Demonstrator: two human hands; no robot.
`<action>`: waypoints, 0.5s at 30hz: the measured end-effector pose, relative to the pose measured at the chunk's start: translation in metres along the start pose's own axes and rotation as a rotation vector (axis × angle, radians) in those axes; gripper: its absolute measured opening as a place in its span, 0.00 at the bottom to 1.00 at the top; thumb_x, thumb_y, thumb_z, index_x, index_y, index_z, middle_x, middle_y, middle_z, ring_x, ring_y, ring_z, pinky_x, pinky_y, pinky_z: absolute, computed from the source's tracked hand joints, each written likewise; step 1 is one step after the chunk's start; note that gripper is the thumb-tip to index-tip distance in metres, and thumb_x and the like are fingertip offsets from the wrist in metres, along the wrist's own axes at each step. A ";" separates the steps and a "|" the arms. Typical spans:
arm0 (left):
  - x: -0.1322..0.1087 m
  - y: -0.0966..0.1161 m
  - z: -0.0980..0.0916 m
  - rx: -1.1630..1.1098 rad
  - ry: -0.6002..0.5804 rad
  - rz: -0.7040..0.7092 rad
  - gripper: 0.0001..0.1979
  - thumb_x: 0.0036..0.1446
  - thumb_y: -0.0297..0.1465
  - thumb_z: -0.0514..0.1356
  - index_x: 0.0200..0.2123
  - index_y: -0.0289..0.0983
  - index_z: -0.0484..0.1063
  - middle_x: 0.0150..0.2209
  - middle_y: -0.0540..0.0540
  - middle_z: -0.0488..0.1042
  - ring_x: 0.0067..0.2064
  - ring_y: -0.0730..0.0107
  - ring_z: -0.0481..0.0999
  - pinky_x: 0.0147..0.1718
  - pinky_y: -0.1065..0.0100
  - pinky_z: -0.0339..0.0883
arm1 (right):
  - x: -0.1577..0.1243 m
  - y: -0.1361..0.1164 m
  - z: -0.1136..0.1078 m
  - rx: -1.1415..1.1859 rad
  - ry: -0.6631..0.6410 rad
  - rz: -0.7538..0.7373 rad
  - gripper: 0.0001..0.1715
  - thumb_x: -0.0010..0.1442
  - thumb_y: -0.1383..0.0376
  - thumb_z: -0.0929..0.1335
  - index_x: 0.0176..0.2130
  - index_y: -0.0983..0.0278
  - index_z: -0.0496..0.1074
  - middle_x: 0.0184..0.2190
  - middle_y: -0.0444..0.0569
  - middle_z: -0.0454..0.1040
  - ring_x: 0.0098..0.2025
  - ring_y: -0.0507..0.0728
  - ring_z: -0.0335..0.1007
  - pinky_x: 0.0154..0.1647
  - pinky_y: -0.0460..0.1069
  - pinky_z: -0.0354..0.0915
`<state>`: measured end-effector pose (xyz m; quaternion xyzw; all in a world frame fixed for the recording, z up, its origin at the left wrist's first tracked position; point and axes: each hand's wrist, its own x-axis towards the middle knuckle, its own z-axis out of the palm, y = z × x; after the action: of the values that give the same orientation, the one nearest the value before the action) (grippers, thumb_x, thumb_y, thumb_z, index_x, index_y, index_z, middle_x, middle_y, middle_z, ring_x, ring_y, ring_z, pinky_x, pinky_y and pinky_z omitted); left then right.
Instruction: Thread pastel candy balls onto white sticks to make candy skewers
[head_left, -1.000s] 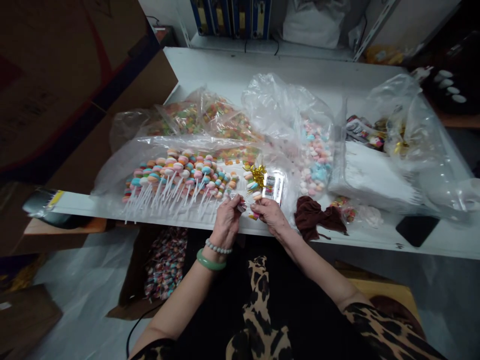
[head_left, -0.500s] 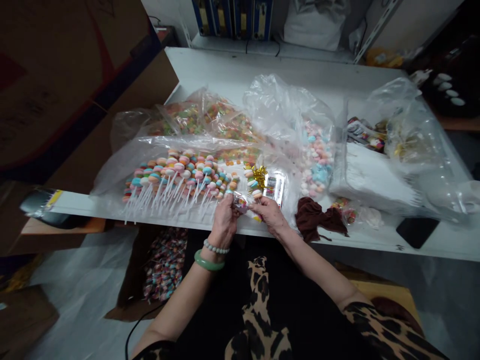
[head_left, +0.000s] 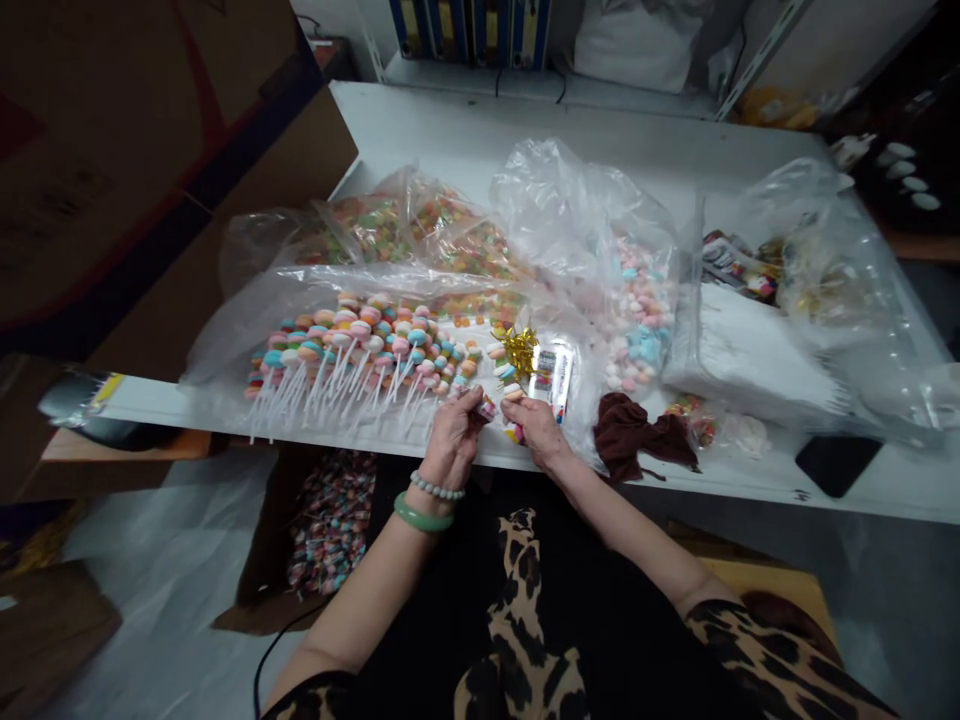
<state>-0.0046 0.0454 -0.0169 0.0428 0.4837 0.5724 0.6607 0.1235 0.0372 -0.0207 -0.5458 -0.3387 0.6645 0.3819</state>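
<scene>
Left grip (head_left: 453, 432), right grip (head_left: 540, 430) pinched, close together.

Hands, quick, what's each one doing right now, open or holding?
Left hand: closed, pinching a small colorful piece, too small to identify.
Right hand: closed, holding a candy skewer at its lower end.

Candy sticks (head_left: 361, 330) and bulk bags (head_left: 457, 235) suggest a workshop.

pastel candies (head_left: 360, 330), gold tinsel (head_left: 519, 352)
</scene>
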 end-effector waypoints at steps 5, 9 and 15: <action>0.001 0.003 0.006 -0.078 0.019 0.162 0.11 0.43 0.28 0.70 0.25 0.35 0.69 0.22 0.53 0.71 0.24 0.78 0.70 0.25 0.75 0.63 | -0.004 -0.012 -0.001 0.085 -0.132 0.056 0.19 0.39 0.59 0.74 0.27 0.63 0.64 0.15 0.35 0.62 0.14 0.43 0.42 0.15 0.43 0.37; -0.003 0.011 0.007 -0.087 0.092 0.185 0.13 0.41 0.27 0.71 0.25 0.35 0.67 0.21 0.55 0.69 0.21 0.80 0.68 0.21 0.76 0.60 | 0.000 -0.016 0.000 0.089 -0.018 0.067 0.19 0.37 0.60 0.74 0.24 0.63 0.62 0.15 0.36 0.63 0.15 0.43 0.47 0.15 0.43 0.37; -0.017 0.012 0.005 0.054 0.036 -0.138 0.13 0.53 0.39 0.65 0.31 0.34 0.71 0.23 0.50 0.73 0.22 0.72 0.73 0.24 0.69 0.67 | 0.007 -0.009 0.002 0.023 -0.013 0.030 0.19 0.42 0.53 0.72 0.22 0.63 0.63 0.15 0.36 0.58 0.15 0.44 0.47 0.16 0.43 0.40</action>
<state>-0.0074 0.0381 0.0034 0.0170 0.5126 0.5130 0.6883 0.1221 0.0474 -0.0160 -0.5418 -0.3253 0.6777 0.3760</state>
